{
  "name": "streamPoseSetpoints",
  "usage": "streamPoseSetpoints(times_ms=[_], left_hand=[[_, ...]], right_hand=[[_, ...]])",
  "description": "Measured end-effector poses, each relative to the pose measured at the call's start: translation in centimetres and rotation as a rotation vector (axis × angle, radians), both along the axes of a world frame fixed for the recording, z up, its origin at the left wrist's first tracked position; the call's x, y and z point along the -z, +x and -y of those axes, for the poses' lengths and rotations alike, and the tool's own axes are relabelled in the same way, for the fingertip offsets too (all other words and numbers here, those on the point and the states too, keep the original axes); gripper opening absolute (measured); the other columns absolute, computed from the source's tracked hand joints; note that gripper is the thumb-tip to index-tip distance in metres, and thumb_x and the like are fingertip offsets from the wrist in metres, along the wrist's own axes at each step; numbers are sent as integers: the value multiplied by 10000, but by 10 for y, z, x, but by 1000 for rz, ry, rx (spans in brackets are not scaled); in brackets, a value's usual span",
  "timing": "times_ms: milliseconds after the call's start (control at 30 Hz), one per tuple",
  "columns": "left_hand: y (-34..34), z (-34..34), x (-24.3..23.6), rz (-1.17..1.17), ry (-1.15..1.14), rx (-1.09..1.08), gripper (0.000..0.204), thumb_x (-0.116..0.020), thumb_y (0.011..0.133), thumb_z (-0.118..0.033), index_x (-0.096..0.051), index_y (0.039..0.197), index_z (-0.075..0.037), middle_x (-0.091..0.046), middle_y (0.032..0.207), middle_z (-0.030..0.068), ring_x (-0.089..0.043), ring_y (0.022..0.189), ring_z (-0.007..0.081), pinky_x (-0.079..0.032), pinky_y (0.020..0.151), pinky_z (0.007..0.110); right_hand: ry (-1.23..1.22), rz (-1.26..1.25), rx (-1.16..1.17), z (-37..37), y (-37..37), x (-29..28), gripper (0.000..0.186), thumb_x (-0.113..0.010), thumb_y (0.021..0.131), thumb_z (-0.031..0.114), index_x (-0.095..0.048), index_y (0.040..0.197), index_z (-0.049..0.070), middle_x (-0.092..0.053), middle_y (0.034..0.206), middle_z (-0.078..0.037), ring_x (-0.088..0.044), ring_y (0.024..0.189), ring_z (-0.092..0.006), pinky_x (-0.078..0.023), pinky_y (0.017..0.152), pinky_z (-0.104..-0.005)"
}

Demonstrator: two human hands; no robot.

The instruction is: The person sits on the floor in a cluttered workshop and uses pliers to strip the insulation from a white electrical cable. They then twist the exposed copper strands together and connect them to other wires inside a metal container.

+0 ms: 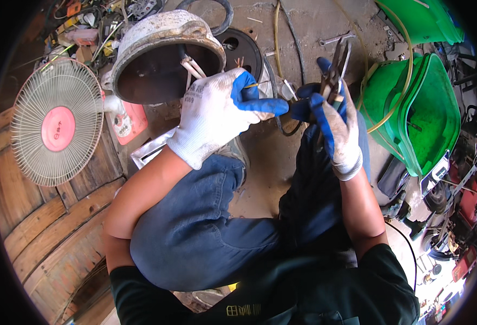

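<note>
My left hand (pixel 222 105), in a white glove with blue palm coating, is closed on a thin yellowish wire (pixel 257 84) in front of a weathered metal housing (pixel 157 30). Pale cable ends (pixel 192 67) poke from the housing's dark hollow, and copper strands show beside my glove. My right hand (pixel 333 124), gloved alike, is wrapped round a pair of pliers (pixel 337 70) pointing away from me, just right of my left hand. Exactly where the wire ends among my fingers is hidden. A dark disc with holes (pixel 233 43) lies behind the housing.
A fan (pixel 35 119) and pink base (pixel 132 122) are left, above wooden boards (pixel 43 233). Green plastic containers (pixel 433 130), yellow hose (pixel 409 70) and a wrench (pixel 333 41) lie right and ahead. Tools and scrap (pixel 86 38) crowd both sides. My bent legs (pixel 184 227) are below.
</note>
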State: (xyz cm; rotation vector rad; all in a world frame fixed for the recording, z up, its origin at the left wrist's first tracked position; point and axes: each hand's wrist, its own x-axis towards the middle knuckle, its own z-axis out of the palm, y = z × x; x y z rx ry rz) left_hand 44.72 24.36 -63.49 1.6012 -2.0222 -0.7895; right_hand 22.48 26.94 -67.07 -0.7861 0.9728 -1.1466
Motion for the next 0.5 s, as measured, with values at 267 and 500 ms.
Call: streamPoseSetpoints(times_ms=[267, 500], left_hand=[[3, -15, -23, -262, 366, 2, 517, -777, 786, 79, -574, 1253, -13, -668, 902, 46, -630, 751, 83, -540, 742, 235], [15, -29, -20, -331, 235, -204, 499, -654, 873, 91, -484, 1331, -8, -644, 986, 62, -657, 859, 128, -559, 784, 274]], right_hand=[[-128, -185, -190, 3, -25, 13, 819, -531, 891, -41, -152, 1605, 93, -463, 1432, -115, -540, 1105, -113, -466, 908, -263], [24, 47, -149, 4, -35, 16, 819, -540, 908, -8, -132, 1602, 141, -592, 1297, -184, -611, 652, -137, -519, 573, -263]])
